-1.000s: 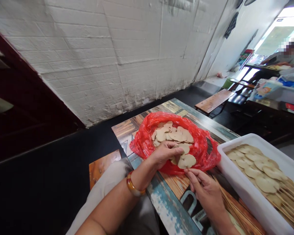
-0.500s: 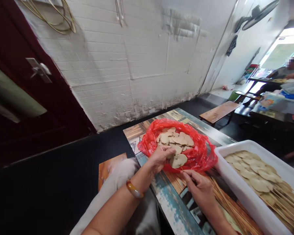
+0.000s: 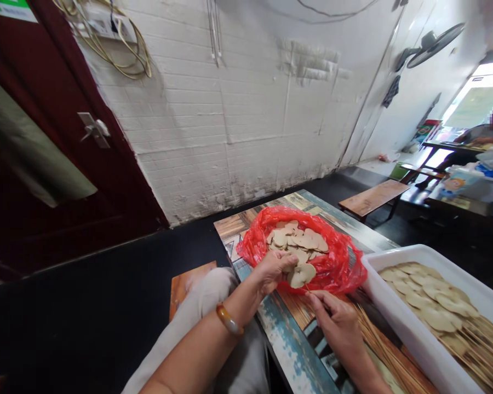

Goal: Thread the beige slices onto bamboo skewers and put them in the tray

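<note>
My left hand (image 3: 277, 268) pinches a thin, round beige slice (image 3: 302, 275) at its left edge, over the near side of a red plastic bag (image 3: 254, 241). Just below it, my right hand (image 3: 334, 314) is closed on a thin wooden skewer (image 3: 308, 288), whose upper part meets the slice; how far it passes through I cannot tell. Inside the open bag lies a heap of similar slices (image 3: 299, 238). Loose skewers (image 3: 380, 342) lie on the table beside my right hand. To the right, a white plastic tub (image 3: 394, 298) holds many skewered slices (image 3: 431, 293).
The patterned table (image 3: 279, 328) has its left edge by my knee. A wooden bench (image 3: 373, 197) stands beyond it, with a stool (image 3: 189, 284) at the left. Behind are a white wall (image 3: 189, 137) and a dark red door (image 3: 119, 208). Another person (image 3: 488, 131) sits far right.
The camera view has tilted slightly, so the scene sits a little lower and further right. Both hands keep the same hold on the slice and skewer.
</note>
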The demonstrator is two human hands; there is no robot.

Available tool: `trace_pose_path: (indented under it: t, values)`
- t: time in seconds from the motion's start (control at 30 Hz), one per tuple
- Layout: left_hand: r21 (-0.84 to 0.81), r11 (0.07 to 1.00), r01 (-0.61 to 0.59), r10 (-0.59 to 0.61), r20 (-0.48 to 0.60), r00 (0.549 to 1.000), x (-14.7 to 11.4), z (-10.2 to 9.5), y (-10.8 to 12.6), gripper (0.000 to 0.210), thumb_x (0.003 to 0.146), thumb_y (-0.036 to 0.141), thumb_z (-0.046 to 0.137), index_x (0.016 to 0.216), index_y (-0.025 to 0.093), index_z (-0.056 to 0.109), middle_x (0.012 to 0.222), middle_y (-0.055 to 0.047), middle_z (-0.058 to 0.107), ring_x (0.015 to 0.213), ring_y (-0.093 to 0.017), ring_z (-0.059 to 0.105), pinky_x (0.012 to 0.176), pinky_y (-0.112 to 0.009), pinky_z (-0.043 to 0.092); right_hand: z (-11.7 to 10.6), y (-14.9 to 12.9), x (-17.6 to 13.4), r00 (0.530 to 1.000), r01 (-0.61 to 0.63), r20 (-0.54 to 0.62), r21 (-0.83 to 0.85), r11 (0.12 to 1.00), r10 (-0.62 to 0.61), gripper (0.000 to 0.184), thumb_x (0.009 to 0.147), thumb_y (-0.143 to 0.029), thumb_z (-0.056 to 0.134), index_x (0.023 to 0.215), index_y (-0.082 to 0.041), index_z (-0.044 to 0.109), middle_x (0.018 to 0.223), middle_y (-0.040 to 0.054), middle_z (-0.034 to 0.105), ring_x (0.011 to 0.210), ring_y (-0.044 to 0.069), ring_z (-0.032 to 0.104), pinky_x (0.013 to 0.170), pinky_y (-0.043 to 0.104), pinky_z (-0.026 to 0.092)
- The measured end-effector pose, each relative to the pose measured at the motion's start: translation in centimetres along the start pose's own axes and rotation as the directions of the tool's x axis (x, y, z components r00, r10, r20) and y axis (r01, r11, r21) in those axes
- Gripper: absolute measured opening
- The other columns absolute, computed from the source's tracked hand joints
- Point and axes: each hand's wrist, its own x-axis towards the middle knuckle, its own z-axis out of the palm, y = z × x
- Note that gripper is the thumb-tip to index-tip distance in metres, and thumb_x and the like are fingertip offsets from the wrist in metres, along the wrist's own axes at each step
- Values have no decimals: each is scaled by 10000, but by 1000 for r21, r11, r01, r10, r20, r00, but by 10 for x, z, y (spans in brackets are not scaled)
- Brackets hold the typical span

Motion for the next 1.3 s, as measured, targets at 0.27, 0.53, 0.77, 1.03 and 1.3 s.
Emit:
trace_pose_path:
  t: [0.27, 0.53, 0.77, 1.03, 1.3]
  values:
    - [24, 999, 35, -36, 44, 998, -2, 2, -1, 394, 513, 406, 801, 686, 95, 633, 641, -29, 610, 536, -98, 532, 556, -236, 442, -1, 2, 0, 1000, 17, 3, 35, 999, -18, 288, 882, -345, 445, 777, -200, 671, 681, 16, 669, 615, 154, 609, 602, 222, 442]
    - [-20, 999, 35, -33, 64, 997, 1, 4, -4, 410, 492, 384, 818, 687, 78, 628, 625, -31, 616, 524, -97, 542, 559, -233, 453, 2, 3, 2, 998, -59, 13, 105, 993, 58, 328, 870, -398, 441, 730, -189, 650, 543, -9, 563, 499, 135, 522, 509, 218, 397]
    - [-160, 987, 9, 11, 128, 992, -10, 7, 2, 344, 726, 387, 669, 955, 131, 648, 852, -100, 682, 708, -161, 640, 687, -287, 502, 2, -1, 4, 954, -297, 64, 314, 902, 292, 342, 818, -468, 501, 673, -179, 610, 445, -52, 431, 406, 102, 407, 418, 205, 317]
    - [-179, 984, 12, 16, 151, 988, -14, 7, -13, 374, 727, 328, 680, 1021, 103, 626, 883, -132, 688, 742, -185, 660, 711, -318, 525, 5, 5, 2, 931, -347, 54, 434, 831, 360, 337, 807, -495, 519, 750, -174, 601, 465, -67, 415, 399, 88, 356, 404, 204, 279]
    - [-151, 984, -96, 97, -5, 995, -6, 12, -15, 368, 601, 283, 777, 903, 104, 666, 741, -65, 684, 580, -112, 604, 602, -238, 492, 4, 3, 2, 929, -354, 74, 464, 812, 363, 325, 803, -489, 525, 772, -178, 615, 455, -69, 417, 390, 88, 363, 386, 203, 255]
